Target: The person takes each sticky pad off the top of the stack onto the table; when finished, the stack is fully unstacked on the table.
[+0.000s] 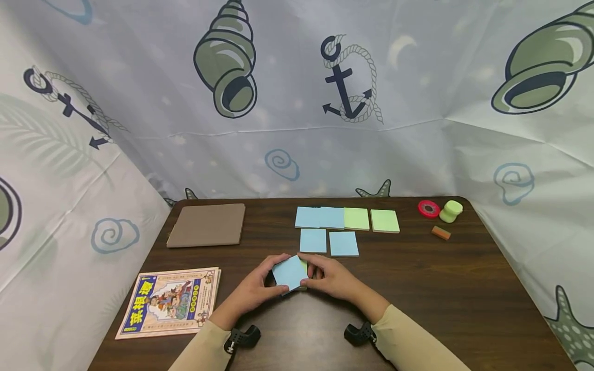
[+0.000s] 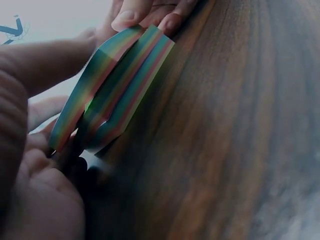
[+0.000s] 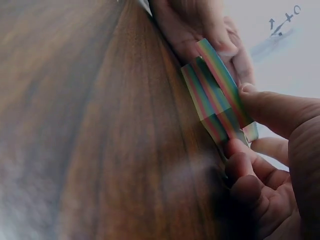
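Both hands hold a blue-topped sticky note pad just in front of me, turned at an angle over other pads. My left hand grips its left side, thumb at the near corner. On the opposite side, my right hand pinches it between thumb and fingers. Rainbow-striped edges show in the left wrist view, where the upper pad leans on lower pads. The same lower pads appear close to the tabletop in the right wrist view. Some fingertips are hidden behind the pads.
Beyond the hands lie blue pads and green pads in two rows. A brown board and an illustrated booklet are at left. At back right are a red disc, a pale green piece and an orange block.
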`<state>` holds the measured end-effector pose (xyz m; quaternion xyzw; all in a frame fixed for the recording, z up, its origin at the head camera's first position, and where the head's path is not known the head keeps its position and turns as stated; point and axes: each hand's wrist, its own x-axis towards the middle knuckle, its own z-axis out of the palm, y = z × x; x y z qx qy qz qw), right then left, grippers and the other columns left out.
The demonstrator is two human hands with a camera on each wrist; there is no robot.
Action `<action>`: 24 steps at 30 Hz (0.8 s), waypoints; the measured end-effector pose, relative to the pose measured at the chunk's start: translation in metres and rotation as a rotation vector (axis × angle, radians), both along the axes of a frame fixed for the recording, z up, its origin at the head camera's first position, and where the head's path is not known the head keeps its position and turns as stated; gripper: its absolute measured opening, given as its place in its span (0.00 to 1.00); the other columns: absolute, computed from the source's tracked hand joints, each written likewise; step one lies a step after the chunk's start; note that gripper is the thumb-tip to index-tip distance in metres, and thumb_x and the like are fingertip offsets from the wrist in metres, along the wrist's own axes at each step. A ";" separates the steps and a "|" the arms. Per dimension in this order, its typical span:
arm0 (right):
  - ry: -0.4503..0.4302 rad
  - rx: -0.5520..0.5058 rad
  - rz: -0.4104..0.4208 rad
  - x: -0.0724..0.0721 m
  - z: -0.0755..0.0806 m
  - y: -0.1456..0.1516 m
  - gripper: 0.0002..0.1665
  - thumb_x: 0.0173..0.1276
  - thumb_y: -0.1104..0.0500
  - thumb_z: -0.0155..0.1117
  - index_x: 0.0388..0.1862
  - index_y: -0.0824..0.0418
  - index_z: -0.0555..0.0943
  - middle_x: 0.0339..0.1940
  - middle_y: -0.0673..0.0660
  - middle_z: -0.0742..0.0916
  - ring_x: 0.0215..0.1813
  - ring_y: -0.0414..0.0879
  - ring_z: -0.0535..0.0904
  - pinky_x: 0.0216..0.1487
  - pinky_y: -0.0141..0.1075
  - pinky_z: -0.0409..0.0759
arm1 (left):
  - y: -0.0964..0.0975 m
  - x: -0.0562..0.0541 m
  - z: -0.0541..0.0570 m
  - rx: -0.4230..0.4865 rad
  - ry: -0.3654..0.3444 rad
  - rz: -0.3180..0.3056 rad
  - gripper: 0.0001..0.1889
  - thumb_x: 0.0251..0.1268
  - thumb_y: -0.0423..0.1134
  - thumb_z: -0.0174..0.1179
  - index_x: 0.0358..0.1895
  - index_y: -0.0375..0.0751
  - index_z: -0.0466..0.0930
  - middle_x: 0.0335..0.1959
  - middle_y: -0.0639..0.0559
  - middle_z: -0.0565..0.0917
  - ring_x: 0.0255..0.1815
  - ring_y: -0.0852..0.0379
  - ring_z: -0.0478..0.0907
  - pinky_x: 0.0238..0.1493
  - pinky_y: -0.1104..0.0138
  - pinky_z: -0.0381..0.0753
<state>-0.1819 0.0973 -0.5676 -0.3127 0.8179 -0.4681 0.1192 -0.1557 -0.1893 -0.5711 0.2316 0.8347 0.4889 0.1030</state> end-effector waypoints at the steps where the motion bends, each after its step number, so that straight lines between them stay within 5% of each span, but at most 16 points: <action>1: -0.008 0.004 0.006 0.000 0.000 0.000 0.43 0.77 0.48 0.74 0.86 0.53 0.69 0.44 0.52 0.86 0.32 0.34 0.75 0.36 0.30 0.77 | 0.000 0.000 0.000 -0.021 0.014 -0.016 0.45 0.69 0.49 0.78 0.85 0.54 0.64 0.85 0.50 0.67 0.85 0.46 0.65 0.79 0.58 0.68; 6: -0.053 0.020 0.025 0.002 0.002 0.002 0.45 0.78 0.46 0.74 0.88 0.48 0.66 0.40 0.46 0.85 0.31 0.33 0.74 0.34 0.29 0.75 | 0.002 0.003 -0.001 -0.075 0.031 -0.079 0.55 0.60 0.49 0.83 0.88 0.56 0.59 0.90 0.46 0.58 0.90 0.42 0.55 0.79 0.39 0.65; 18: -0.116 -0.111 0.014 -0.002 -0.001 0.003 0.45 0.73 0.52 0.79 0.81 0.54 0.66 0.39 0.56 0.85 0.32 0.41 0.80 0.37 0.31 0.80 | 0.006 0.004 -0.001 -0.116 0.081 0.016 0.55 0.60 0.46 0.84 0.88 0.54 0.59 0.81 0.56 0.69 0.78 0.53 0.70 0.74 0.45 0.74; 24: -0.152 -0.245 0.007 0.002 -0.003 0.006 0.41 0.74 0.61 0.76 0.78 0.56 0.63 0.43 0.63 0.81 0.30 0.41 0.79 0.29 0.34 0.81 | 0.008 0.005 -0.001 -0.129 0.073 0.050 0.55 0.62 0.44 0.83 0.89 0.56 0.56 0.81 0.51 0.69 0.78 0.48 0.72 0.73 0.42 0.74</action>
